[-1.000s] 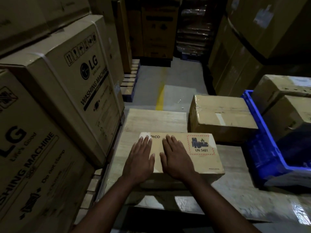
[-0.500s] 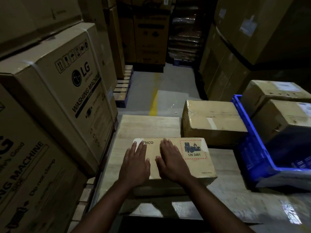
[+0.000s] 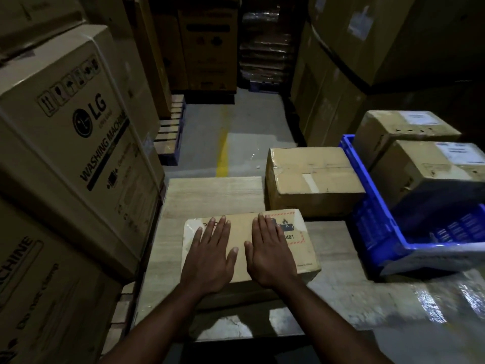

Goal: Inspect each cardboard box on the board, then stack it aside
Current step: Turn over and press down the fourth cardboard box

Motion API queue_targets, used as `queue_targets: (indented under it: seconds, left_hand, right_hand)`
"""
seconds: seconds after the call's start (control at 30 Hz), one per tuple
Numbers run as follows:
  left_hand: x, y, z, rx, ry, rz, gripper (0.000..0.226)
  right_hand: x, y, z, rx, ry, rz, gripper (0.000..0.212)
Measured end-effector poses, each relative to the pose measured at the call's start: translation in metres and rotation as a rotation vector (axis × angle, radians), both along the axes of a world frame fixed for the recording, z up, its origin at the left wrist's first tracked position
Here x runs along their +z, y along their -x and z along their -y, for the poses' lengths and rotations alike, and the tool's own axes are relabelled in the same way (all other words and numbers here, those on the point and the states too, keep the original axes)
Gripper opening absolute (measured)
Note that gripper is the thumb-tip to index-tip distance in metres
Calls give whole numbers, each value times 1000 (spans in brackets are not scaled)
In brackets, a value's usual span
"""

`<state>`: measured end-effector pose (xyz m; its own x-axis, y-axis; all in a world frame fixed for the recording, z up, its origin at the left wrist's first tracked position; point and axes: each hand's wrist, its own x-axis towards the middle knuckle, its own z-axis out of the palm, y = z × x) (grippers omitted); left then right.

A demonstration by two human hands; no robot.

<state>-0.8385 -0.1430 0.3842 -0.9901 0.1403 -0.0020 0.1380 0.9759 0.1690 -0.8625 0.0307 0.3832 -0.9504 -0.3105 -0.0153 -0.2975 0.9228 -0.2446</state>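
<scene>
Pressing both palms flat on the small box (image 3: 240, 225), the person seems to be midway through checking it. The left hand (image 3: 210, 254) and right hand (image 3: 270, 252) lie side by side on its top, fingers straight and slightly spread, gripping nothing. The right fingers partly cover a red-bordered hazard label. This box sits near the front of the wooden board (image 3: 212, 195). A larger taped box (image 3: 312, 177) stands just behind it at the board's far right corner, with no hand on it. By my reckoning, at least these two boxes are left to finish. Off to the right, two more boxes (image 3: 404, 127) sit in or just behind a blue crate (image 3: 372, 219); whether they are the set-aside stack, I cannot tell. The small box is not yet lifted, so its stacking remains. Tall washing-machine cartons (image 3: 78, 153) wall in the left side.
</scene>
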Motion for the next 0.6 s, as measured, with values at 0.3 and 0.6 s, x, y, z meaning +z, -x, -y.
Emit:
queue_targets:
  seconds: [0.3,0.6]
  left_hand:
    - [14,9,-18,65,-21,57,72]
    - [6,11,-62,24,-4,39,76]
  right_hand:
    - [22,28,-26,-39,334,226,43]
    - [2,29,-81,-95,87,57,58]
